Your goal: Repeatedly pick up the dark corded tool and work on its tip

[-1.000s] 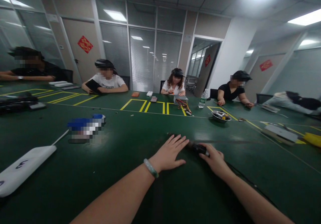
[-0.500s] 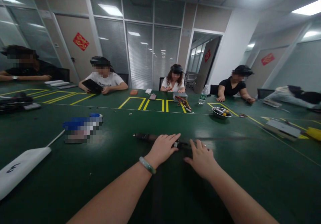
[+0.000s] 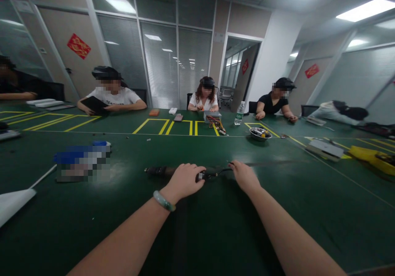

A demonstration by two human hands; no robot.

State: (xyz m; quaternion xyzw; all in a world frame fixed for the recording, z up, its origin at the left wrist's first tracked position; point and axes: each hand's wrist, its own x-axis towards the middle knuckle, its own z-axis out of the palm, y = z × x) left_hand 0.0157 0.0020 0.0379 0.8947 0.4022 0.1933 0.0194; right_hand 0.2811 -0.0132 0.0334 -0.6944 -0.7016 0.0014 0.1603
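Note:
A long dark tool [image 3: 156, 170] with a thin cable lies across the green table [image 3: 216, 235] right in front of me. My left hand [image 3: 184, 180], with a green bangle on its wrist, curls over the middle of the tool. My right hand [image 3: 244, 175] rests just to the right, its fingers closed on the thin black cable [image 3: 265, 163] that runs off to the right. The tool's left end sticks out past my left hand.
A blurred blue and white object [image 3: 82, 162] lies at left, a white flat device [image 3: 14, 199] at the near left edge. A metal bowl [image 3: 260, 133], water bottle [image 3: 237, 113] and wired box [image 3: 212, 116] stand further back. Several people sit around the far side.
My left hand went from lying flat with spread fingers to curling over the tool. The tool has slid left, and my right hand moved from its body onto the cable.

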